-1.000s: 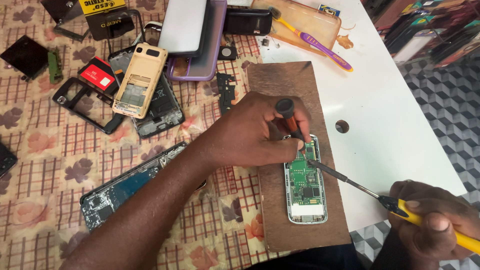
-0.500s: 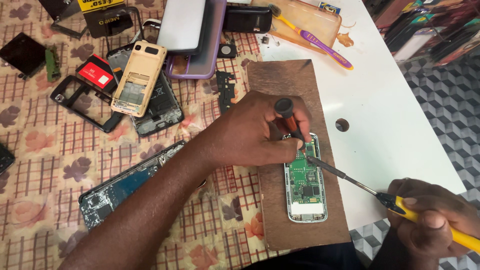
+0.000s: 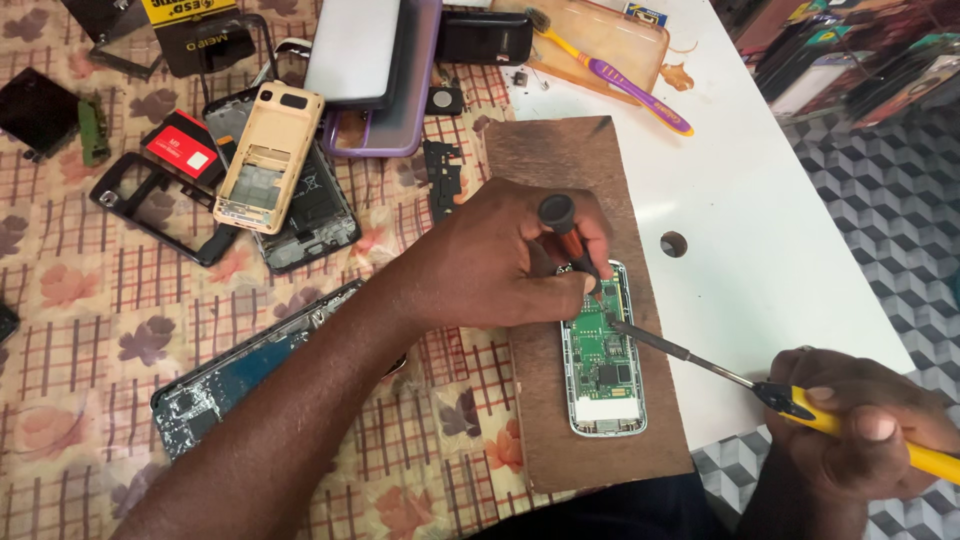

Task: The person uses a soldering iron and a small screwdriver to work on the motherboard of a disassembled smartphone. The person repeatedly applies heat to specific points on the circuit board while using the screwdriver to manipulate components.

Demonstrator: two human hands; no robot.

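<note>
On a brown wooden board (image 3: 560, 170), the left hand (image 3: 500, 265) is closed round a small red-and-black screwdriver (image 3: 570, 240) over the opened phone's green circuit board (image 3: 600, 355), while the right hand (image 3: 865, 435) is wrapped round a yellow-handled tool (image 3: 700, 360) whose metal tip meets the same spot. A slip of either tip could likely scratch the board or flick a part loose. The fingers hide the screwdriver's tip; the yellow handle runs out of frame.
</note>
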